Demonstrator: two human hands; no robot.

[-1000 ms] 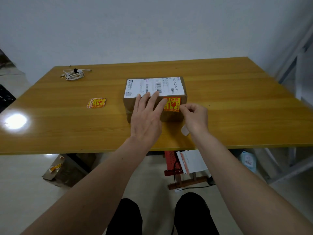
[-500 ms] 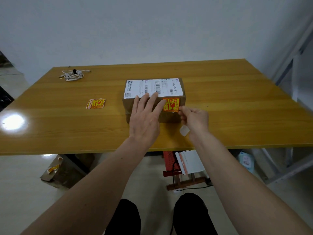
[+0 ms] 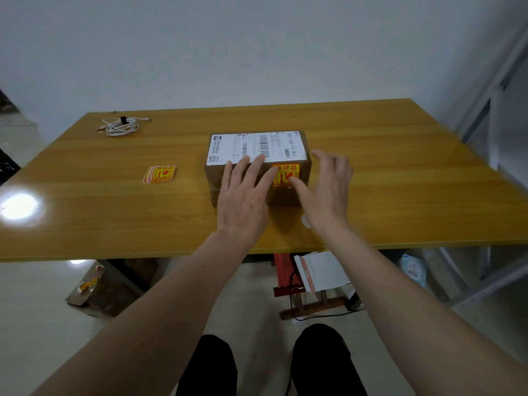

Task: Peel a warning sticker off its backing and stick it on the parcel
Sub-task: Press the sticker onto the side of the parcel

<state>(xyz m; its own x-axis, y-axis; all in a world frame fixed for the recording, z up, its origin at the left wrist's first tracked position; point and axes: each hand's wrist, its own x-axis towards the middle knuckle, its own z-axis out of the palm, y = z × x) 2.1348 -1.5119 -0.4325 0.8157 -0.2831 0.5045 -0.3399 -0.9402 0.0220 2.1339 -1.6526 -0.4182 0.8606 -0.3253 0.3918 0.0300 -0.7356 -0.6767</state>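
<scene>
Table (image 3: 400, 178): parcel (image 3: 228, 178), stickers (image 3: 160, 174), cable (image 3: 121, 127)

You see even, rather dim indoor light with a cool grey cast on the plain white wall (image 3: 257, 47). A hard white glare spot sits near the left edge of the glossy yellow wooden table (image 3: 400, 181), light reflected from above. Soft shadows fall under your open left hand (image 3: 243, 201). Your spread right hand (image 3: 328, 195) is motion-blurred. Wide-angle distortion bends the table edges and stretches your forearms at the corners.
</scene>
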